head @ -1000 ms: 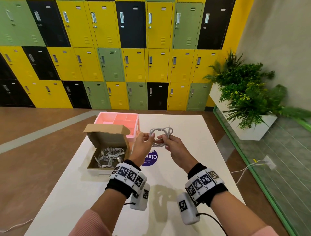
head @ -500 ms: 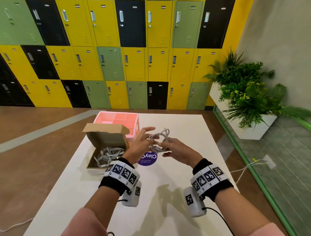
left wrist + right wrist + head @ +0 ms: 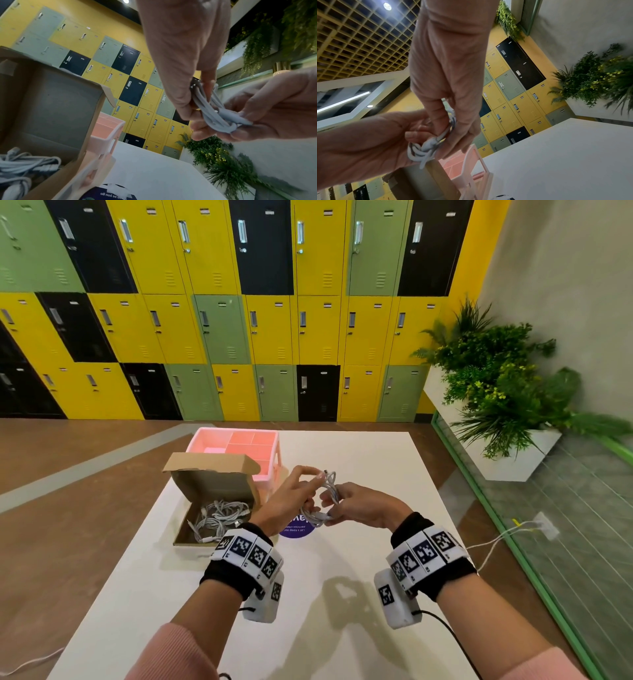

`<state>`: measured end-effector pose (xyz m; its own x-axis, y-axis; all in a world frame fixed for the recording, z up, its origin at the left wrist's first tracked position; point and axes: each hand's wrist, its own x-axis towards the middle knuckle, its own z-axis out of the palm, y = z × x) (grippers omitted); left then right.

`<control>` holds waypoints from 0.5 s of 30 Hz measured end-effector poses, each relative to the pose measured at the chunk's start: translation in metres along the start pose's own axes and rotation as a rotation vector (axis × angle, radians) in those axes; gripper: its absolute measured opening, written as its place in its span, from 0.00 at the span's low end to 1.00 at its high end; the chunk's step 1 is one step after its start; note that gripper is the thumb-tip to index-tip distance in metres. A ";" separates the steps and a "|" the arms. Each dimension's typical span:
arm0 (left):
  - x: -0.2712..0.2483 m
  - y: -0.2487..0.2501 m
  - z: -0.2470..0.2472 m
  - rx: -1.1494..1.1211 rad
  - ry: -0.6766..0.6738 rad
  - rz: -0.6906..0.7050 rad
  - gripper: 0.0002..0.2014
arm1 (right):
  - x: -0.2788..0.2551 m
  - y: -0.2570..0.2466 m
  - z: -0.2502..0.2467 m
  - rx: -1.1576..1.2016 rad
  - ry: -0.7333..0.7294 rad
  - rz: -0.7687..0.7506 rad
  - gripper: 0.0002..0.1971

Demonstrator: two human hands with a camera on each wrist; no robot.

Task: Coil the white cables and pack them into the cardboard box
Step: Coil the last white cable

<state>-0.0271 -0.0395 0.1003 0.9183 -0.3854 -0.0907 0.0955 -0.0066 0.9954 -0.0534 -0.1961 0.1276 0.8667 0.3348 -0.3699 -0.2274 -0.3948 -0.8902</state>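
A coiled white cable (image 3: 325, 498) hangs above the white table (image 3: 359, 460), held between both hands. My left hand (image 3: 303, 491) pinches the upper part of the coil (image 3: 214, 112) between thumb and fingers, with the index finger stretched out. My right hand (image 3: 342, 503) grips the lower end of the bundle (image 3: 426, 148), fingers curled round it. The open cardboard box (image 3: 219, 484) stands just left of the hands, its lid up. Several coiled white cables (image 3: 219, 518) lie inside it (image 3: 25, 165).
A pink compartment tray (image 3: 239, 445) stands behind the box (image 3: 106, 129). A purple round sticker (image 3: 296, 529) lies on the table under the hands. Beyond the right table edge are a planter (image 3: 507, 405) and a floor socket with a white lead (image 3: 544, 527).
The hands have come down a little and closer to the box. The coil, first held up as a flat loop, is now squeezed into a narrow bundle; the left hand briefly spread, then closed again.
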 end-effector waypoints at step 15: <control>0.004 -0.015 -0.013 0.009 0.167 0.099 0.05 | 0.004 0.001 0.001 -0.229 0.396 -0.054 0.23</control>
<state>-0.0200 -0.0291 0.0844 0.9741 -0.2259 0.0047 -0.0012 0.0156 0.9999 -0.0507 -0.1943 0.1254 0.9876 0.0250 -0.1553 -0.1123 -0.5794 -0.8072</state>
